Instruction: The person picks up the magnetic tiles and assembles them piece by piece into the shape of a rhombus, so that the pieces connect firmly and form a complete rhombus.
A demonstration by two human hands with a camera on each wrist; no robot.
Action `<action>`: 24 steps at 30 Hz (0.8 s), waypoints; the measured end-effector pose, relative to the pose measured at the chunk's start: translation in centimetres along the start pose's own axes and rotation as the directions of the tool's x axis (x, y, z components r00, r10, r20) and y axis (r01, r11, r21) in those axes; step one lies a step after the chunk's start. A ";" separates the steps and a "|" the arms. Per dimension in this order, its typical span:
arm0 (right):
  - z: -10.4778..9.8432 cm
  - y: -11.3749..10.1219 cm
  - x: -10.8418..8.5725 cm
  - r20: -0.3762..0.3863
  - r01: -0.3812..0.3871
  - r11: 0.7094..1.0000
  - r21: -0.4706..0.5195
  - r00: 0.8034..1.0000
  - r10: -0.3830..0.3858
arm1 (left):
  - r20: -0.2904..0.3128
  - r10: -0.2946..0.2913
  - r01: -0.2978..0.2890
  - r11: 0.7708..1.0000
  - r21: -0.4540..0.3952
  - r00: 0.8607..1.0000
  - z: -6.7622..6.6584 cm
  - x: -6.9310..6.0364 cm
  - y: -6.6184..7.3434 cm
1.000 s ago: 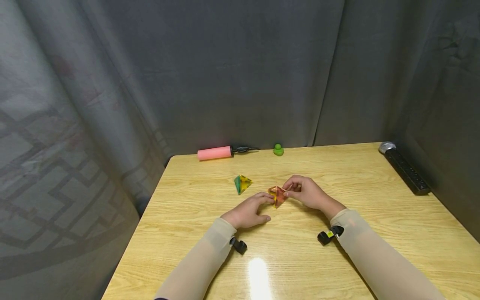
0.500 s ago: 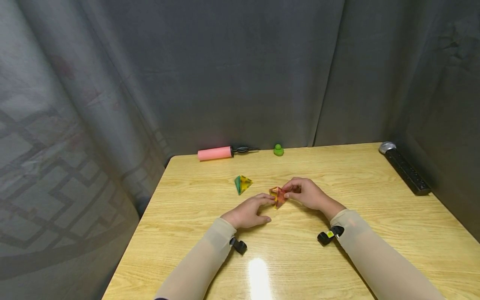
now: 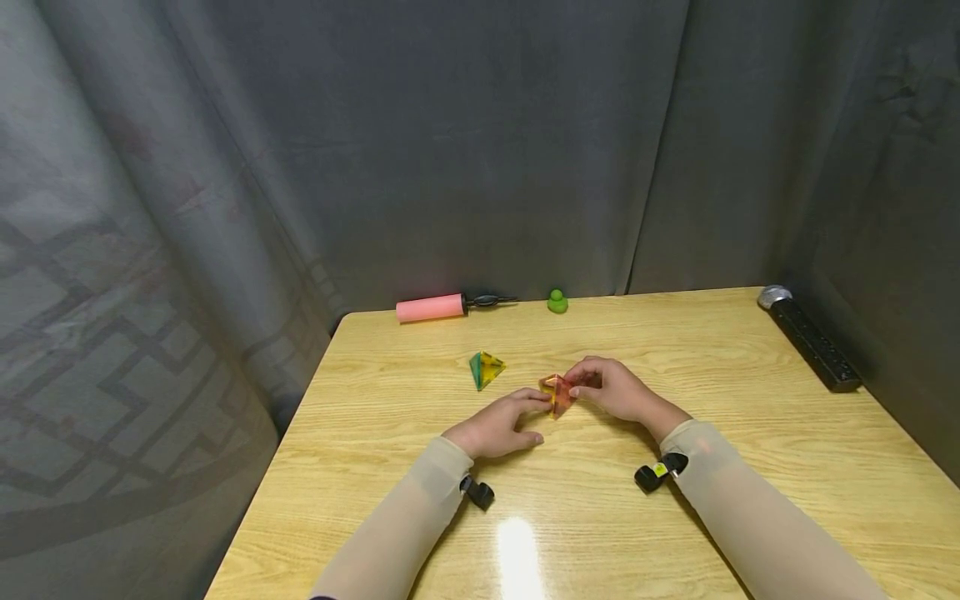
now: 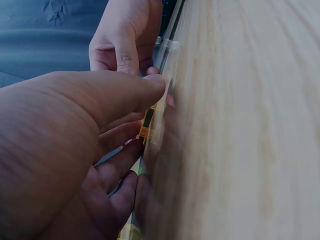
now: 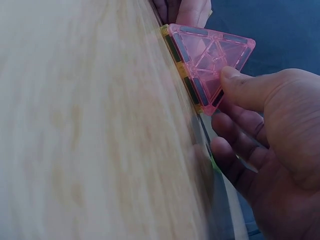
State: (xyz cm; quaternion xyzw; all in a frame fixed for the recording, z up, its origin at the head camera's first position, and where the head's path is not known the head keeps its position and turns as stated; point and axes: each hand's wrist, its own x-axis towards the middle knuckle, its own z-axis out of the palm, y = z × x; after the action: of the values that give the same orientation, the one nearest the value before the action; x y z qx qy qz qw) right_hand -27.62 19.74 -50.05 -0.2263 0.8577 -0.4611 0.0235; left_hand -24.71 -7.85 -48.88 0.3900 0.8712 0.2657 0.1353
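A pink translucent triangular magnetic tile [image 5: 210, 60] stands up from the table, one edge against a yellow tile [image 5: 181, 68] lying at its base. My right hand [image 3: 617, 392] pinches the pink tile near one corner between thumb and fingers. My left hand [image 3: 498, 425] touches the yellow tile's side with its fingertips, its thumb held well apart. Past the left hand, a green tile [image 3: 476, 372] leans together with another yellow tile [image 3: 491, 367]. In the left wrist view, the left hand's own thumb and fingers cover most of the tiles.
A pink hand pump [image 3: 431, 308] with a black nozzle lies at the table's back edge. Beside it sits a small green knobbed object [image 3: 557, 302]. A black microphone [image 3: 813, 346] lies along the right edge. Grey curtains [image 3: 480, 150] hang behind and beside the table [image 3: 360, 400].
The pink and yellow tiles have shifted very slightly to the right between the hands. Both hands otherwise keep nearly the same places, and the green and yellow pair stays put.
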 end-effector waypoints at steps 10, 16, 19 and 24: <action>-0.1 -0.4 -0.2 0.086 0.033 0.999 0.008 0.996 -0.034 | 0.032 -0.002 0.002 1.000 0.004 0.999 -0.1 0.1 0.2; -0.1 -0.6 -0.3 0.135 0.036 0.997 0.074 0.990 -0.045 | 0.036 0.004 -0.004 1.000 -0.014 0.999 -0.2 0.0 0.3; 0.0 -0.4 -0.3 0.136 0.042 0.996 0.081 0.989 -0.053 | 0.023 -0.001 0.002 0.999 -0.043 1.000 -0.1 0.0 0.1; 0.0 -0.1 -0.3 0.091 0.039 0.999 0.009 0.995 -0.039 | -0.061 -0.057 0.046 0.987 -0.156 0.996 -0.2 0.0 -0.1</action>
State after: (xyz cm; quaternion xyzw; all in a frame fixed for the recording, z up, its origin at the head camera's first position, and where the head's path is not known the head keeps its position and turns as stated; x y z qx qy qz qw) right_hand -27.34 19.81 -50.05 -0.2637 0.8496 -0.4536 0.0544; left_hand -24.85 -7.97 -48.78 0.3467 0.8617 0.3415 0.1432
